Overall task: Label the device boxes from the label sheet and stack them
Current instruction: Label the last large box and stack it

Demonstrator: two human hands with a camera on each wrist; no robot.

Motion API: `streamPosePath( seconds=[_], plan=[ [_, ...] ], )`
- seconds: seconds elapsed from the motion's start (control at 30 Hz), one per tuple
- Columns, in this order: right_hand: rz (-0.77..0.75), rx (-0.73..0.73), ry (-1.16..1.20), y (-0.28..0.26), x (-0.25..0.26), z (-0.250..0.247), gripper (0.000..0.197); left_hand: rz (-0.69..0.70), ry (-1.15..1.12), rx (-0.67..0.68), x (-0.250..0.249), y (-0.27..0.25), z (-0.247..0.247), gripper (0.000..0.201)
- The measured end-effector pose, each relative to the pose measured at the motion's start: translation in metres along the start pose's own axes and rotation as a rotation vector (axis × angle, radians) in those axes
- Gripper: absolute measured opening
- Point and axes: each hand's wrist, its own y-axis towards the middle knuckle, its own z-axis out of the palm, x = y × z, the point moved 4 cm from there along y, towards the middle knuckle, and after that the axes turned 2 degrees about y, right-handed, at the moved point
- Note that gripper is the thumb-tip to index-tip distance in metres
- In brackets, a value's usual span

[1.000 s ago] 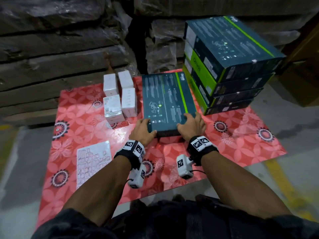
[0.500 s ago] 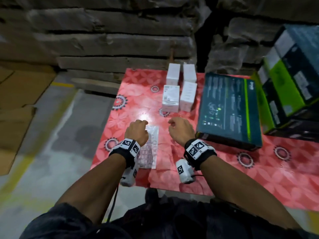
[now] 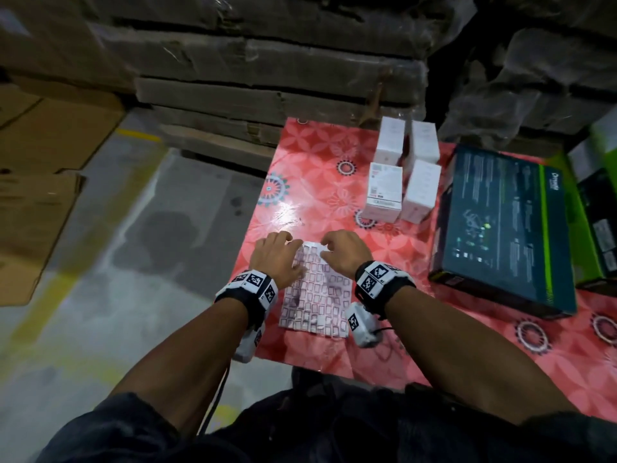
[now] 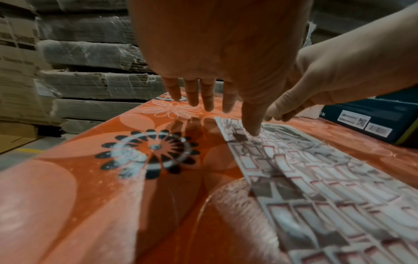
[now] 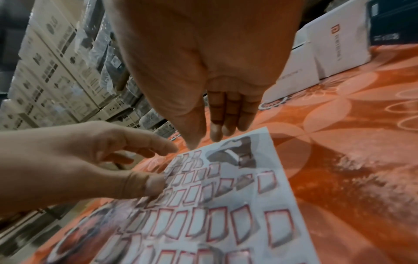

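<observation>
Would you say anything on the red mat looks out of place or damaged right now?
Mostly tidy. The label sheet is patchy, with many labels already peeled away, leaving gaps. The dark device box lies slightly askew beside four white boxes.

The cartons (image 5: pixel 54 75) stacked behind carry an "LG" logo.

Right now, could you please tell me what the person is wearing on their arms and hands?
Both hands are bare: no gloves on the left hand or the right hand. Each wrist carries a black band faced with white panels printed with black square tags. A small white camera block, also tagged, hangs under each wrist, with a thin black cable trailing from the left one. The forearms are bare; dark sleeves begin higher up.
</observation>
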Motion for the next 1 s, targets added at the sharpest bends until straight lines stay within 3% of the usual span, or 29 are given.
streamPosePath(
  seconds=[0.2,0.6,0.83,1.0],
  plan=[
    [-0.064,-0.015,-0.123,0.007,0.014,0.013,0.031,0.116,0.021,-0.013,0.004,-0.001,0.007,0.053],
    [-0.088,-0.058,-0.375,0.010,0.032,0.018,0.017,0.207,0.078,-0.077,0.008,0.001,0.005,0.034],
    [0.099,-0.022,-0.164,0.018,0.024,0.012,0.019,0.215,0.138,-0.064,0.008,0.000,0.004,0.050],
    [0.161,0.001,0.107,0.024,0.014,0.004,0.019,0.194,0.155,-0.067,0.009,0.000,0.003,0.047]
  ],
)
